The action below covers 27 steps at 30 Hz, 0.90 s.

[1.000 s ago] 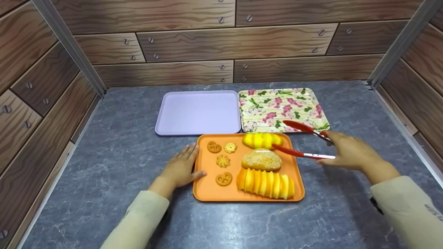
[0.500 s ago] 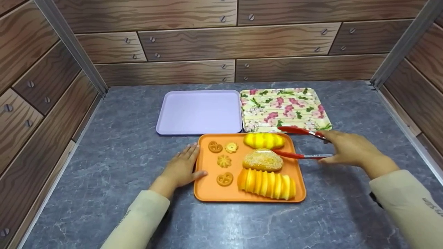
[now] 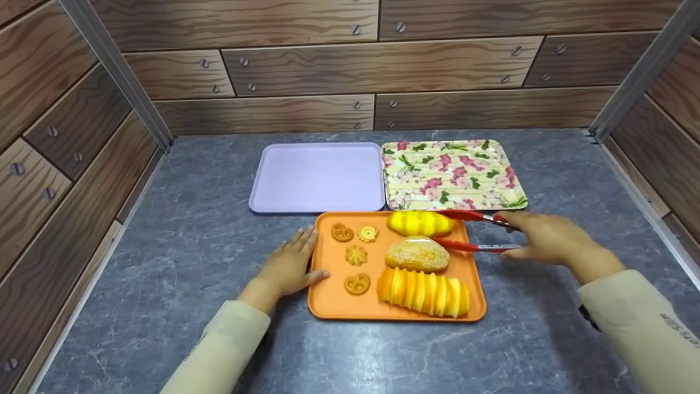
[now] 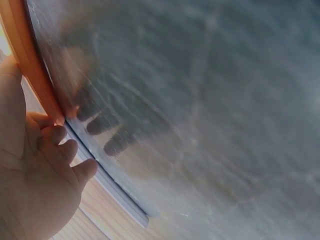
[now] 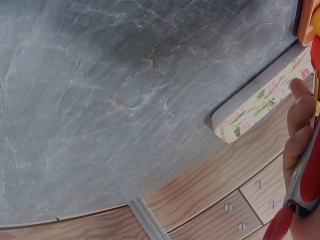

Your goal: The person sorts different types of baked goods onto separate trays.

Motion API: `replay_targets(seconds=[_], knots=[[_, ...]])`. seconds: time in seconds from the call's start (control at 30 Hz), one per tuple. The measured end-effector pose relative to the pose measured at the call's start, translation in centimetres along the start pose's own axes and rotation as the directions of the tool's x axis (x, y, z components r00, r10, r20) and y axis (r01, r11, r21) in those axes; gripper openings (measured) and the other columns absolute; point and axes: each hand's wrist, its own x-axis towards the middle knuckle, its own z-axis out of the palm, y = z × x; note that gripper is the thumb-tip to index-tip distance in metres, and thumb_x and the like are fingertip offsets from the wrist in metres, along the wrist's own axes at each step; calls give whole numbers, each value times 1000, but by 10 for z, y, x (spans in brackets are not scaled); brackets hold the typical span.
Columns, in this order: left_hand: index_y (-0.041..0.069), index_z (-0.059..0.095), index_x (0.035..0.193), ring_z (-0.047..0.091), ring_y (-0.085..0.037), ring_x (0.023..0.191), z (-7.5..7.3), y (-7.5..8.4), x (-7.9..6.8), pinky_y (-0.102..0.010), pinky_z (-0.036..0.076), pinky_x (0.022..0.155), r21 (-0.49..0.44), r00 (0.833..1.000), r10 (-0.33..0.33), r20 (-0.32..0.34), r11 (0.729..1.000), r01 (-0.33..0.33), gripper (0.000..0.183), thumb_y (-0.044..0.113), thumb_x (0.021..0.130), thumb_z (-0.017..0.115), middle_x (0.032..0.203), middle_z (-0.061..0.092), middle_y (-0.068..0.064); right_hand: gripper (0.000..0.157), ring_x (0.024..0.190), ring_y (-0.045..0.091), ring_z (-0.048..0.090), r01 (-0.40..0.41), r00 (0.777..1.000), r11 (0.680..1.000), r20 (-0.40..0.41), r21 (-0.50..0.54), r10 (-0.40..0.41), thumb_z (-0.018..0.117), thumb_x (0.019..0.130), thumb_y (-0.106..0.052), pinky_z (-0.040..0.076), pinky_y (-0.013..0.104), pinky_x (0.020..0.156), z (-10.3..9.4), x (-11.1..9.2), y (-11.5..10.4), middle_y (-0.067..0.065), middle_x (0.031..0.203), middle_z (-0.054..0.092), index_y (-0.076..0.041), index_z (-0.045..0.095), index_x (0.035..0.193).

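Note:
In the head view my right hand [image 3: 552,238] grips red-tipped tongs [image 3: 465,247], whose arms stand apart. One tip lies along the far side of the striped yellow bread roll [image 3: 418,223]. The other reaches between that roll and a sugar-dusted bun [image 3: 416,254]; contact with the roll is unclear. A ridged yellow loaf [image 3: 424,293] lies nearest the front. All three sit on an orange tray [image 3: 336,306]. My left hand [image 3: 284,265] rests at the tray's left edge, fingers extended and thumb over the rim. The right wrist view shows my fingers around the tongs' handle [image 5: 310,172].
Several small cookies, among them a pretzel-shaped one [image 3: 356,284], lie on the orange tray's left half. Behind it, a lilac tray [image 3: 317,178] and a floral tray [image 3: 454,172] stand side by side. Wood-patterned walls [image 3: 306,65] enclose the grey marbled tabletop [image 3: 191,219].
The tongs' tips have come down from above the tray to either side of the yellow roll's right end. My left hand has stayed at the tray's edge.

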Motion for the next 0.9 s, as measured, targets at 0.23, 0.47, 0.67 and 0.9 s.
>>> replay_targets(seconds=[0.23,0.47,0.67,0.9], knots=[[5,17,152,13,-26,143,-1,1,0,-47,18,113,-2,1000,-8,3,1000,8,88,57,91,53,157,15,-11,82,109,48,54,-14,1000,1000,-10,18,15,72,78,-53,41,64,86,4,-2,3,27,129,53,-4,48,139],[4,18,152,13,-27,143,-1,1,-1,-47,18,113,-5,1000,-4,-4,1000,4,88,56,91,53,157,16,-12,78,105,46,56,-11,999,999,-36,40,13,70,81,-53,43,63,83,11,-8,5,26,126,56,-4,50,138],[3,19,152,15,-29,142,0,0,0,-48,18,112,-10,1000,9,-15,1000,-9,88,55,91,54,156,18,-14,77,105,45,57,0,998,999,-69,52,4,69,81,-55,43,63,83,16,-13,8,24,126,57,-5,52,137],[1,20,151,18,-29,142,1,0,0,-50,21,111,-12,999,27,-35,1000,-28,87,53,91,55,155,20,-15,73,102,46,58,7,994,999,-107,50,-2,70,81,-50,45,63,79,17,-16,10,25,122,59,-7,52,137]])
